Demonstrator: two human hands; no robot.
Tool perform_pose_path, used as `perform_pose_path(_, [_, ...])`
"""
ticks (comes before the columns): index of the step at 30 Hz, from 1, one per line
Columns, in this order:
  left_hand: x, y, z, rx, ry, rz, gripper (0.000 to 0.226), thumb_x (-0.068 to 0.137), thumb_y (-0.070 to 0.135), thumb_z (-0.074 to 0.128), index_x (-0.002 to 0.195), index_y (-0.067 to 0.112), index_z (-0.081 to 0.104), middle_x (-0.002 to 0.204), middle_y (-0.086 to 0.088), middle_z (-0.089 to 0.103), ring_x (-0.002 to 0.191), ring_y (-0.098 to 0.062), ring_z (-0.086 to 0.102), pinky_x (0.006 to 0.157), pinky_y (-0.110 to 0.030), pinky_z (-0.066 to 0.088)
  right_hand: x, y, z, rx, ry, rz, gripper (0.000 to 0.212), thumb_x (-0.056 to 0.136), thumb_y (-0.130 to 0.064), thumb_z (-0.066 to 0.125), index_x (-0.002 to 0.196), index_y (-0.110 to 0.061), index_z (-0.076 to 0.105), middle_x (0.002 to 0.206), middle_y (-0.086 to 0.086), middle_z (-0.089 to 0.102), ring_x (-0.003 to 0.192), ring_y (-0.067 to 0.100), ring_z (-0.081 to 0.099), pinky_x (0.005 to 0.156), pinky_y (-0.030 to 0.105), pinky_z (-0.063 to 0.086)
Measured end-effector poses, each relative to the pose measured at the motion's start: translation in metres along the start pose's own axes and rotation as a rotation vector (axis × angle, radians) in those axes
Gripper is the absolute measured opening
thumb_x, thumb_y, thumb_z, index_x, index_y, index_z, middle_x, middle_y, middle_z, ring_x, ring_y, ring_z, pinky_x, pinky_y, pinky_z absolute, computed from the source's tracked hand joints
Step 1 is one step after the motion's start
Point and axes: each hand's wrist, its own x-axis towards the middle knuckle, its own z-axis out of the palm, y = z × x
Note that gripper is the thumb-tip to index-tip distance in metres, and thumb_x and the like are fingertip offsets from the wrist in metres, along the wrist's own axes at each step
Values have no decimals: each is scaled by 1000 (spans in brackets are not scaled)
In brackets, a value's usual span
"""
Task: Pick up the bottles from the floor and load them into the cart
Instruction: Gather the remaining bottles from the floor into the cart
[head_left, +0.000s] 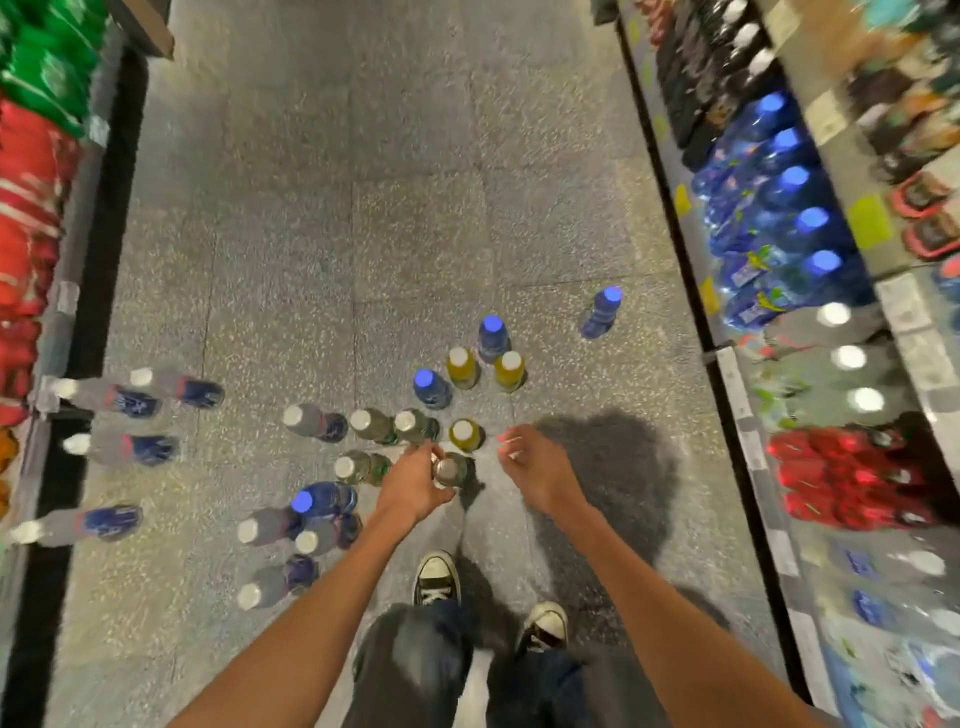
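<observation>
My left hand (415, 483) has its fingers curled round a clear plastic bottle with a grey cap (451, 470), which stands on the speckled grey floor (311, 234). My right hand (535, 467) hangs just beside it with fingers loosely bent, holding nothing. Right past my fingertips stands a yellow drink bottle with a white cap (466, 434). More bottles stand further out, some with blue caps (492, 338), some greenish (371, 425). Store shelves (779, 218) run along both sides. I see no cart.
</observation>
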Motion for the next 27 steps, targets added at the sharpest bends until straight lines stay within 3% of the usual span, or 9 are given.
perform_pose_path(2, [47, -25, 25, 66, -40, 4, 57, 66, 36, 84, 112, 22, 54, 111, -6, 64, 100, -27, 63, 83, -40, 54, 48, 31, 35, -54, -67, -7, 22, 89, -6, 67, 111, -7, 65, 94, 6, 70, 83, 19, 68, 66, 4, 45])
perform_pose_path(5, [101, -63, 63, 182, -111, 50, 68, 63, 37, 85, 119, 23, 48, 120, -7, 57, 108, -29, 60, 87, -43, 53, 110, 70, 80, -163, -138, -53, 34, 86, -5, 69, 119, -7, 62, 108, 13, 69, 98, 27, 66, 88, 37, 54])
perform_pose_path(7, [122, -81, 82, 222, -134, 104, 77, 62, 37, 87, 126, 25, 46, 129, -5, 52, 113, -30, 59, 89, -43, 52, 144, 85, 103, -247, -153, -75, 37, 89, -9, 67, 125, -9, 61, 116, 17, 66, 106, 31, 64, 92, 47, 52])
perform_pose_path(10, [139, -96, 104, 240, -109, 180, 72, 68, 32, 84, 131, 23, 50, 131, -3, 49, 110, -30, 60, 86, -44, 53, 179, 102, 132, -414, -194, -156, 46, 91, -14, 66, 135, -17, 55, 126, 16, 55, 117, 34, 56, 100, 41, 46])
perform_pose_path(13, [146, -102, 117, 112, -42, 235, 55, 68, 25, 84, 115, 23, 56, 114, -1, 48, 95, -29, 63, 78, -42, 53, 196, 114, 150, -599, -296, -243, 47, 95, -7, 58, 140, -17, 49, 138, 10, 48, 126, 30, 46, 104, 35, 39])
perform_pose_path(16, [147, -98, 113, 18, -14, 215, 51, 61, 12, 86, 105, 18, 59, 105, 1, 49, 91, -25, 62, 80, -38, 51, 199, 116, 153, -560, -247, -238, 44, 87, 0, 64, 127, -17, 54, 132, 11, 46, 117, 29, 52, 97, 36, 45])
perform_pose_path(19, [134, -86, 99, 7, 2, 158, 52, 57, 4, 85, 102, 16, 61, 104, -1, 51, 88, -23, 61, 78, -31, 48, 179, 106, 134, -459, -211, -156, 33, 86, -4, 67, 115, -15, 55, 119, 11, 47, 97, 31, 61, 86, 36, 48])
perform_pose_path(23, [86, -49, 58, -31, 61, 127, 53, 52, 10, 89, 98, 16, 62, 103, -5, 53, 84, -27, 61, 75, -37, 52, 119, 78, 82, -252, -82, -125, 42, 74, -9, 77, 109, -19, 56, 108, 9, 52, 92, 29, 56, 72, 32, 41])
perform_pose_path(27, [15, 6, -3, -73, 51, 125, 59, 52, 15, 94, 103, 15, 64, 110, -8, 55, 93, -22, 58, 79, -25, 45, 30, 18, 12, -104, 75, -75, 47, 69, -13, 85, 107, -18, 58, 105, 5, 52, 84, 18, 52, 66, 21, 36])
